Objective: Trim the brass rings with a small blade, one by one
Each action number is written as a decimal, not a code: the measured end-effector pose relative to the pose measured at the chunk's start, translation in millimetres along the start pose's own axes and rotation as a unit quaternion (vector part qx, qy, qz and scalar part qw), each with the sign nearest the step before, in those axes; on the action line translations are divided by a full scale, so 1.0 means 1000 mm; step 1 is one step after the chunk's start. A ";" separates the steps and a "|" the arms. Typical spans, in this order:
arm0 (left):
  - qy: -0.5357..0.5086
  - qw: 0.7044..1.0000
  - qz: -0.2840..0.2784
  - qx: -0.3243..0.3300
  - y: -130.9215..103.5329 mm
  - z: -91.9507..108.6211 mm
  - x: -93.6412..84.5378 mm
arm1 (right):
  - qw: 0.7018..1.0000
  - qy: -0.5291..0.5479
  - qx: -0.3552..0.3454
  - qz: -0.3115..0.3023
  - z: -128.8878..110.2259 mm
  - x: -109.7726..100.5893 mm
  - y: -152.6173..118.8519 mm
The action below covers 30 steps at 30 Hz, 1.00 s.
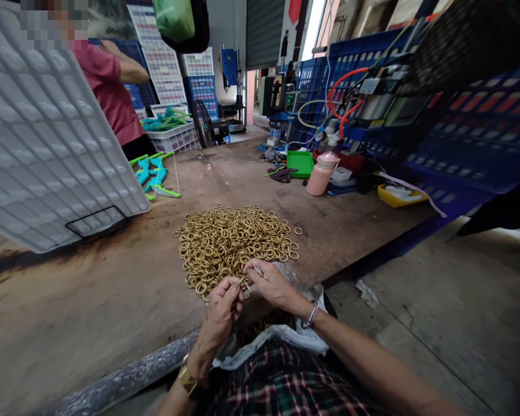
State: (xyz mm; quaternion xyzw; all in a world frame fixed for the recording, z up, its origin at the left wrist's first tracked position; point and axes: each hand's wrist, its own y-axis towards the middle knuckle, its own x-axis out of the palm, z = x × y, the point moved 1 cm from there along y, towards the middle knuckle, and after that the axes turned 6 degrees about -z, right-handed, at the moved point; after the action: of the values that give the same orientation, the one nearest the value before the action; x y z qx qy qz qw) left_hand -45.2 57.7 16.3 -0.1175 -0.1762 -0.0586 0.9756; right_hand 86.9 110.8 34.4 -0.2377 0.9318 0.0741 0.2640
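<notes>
Head view showed the left hand (226,299) and right hand (266,282) pinching a small gold ring (242,281) between them. The ring pile (234,240) lay on the bench (112,306), just past both hands.

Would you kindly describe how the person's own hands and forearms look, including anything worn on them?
The left hand and right hand are ungloved, and no sleeves show on the forearms. A gold-coloured band, perhaps a watch, is worn on the left; a thin, pale bracelet on the right.

Gold wristband (187,378), bracelet (312,316), plaid garment (281,381)
</notes>
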 end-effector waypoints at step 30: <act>0.050 0.998 -0.011 0.030 -0.015 0.004 0.007 | 0.920 -0.363 0.121 -0.081 0.028 0.004 0.004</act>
State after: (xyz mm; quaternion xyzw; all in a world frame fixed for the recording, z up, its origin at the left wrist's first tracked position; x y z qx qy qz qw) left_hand -41.8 43.5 25.4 -0.0832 -0.1301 -0.0696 0.9856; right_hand 94.2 120.3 8.8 -0.2355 0.7514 0.0208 0.6160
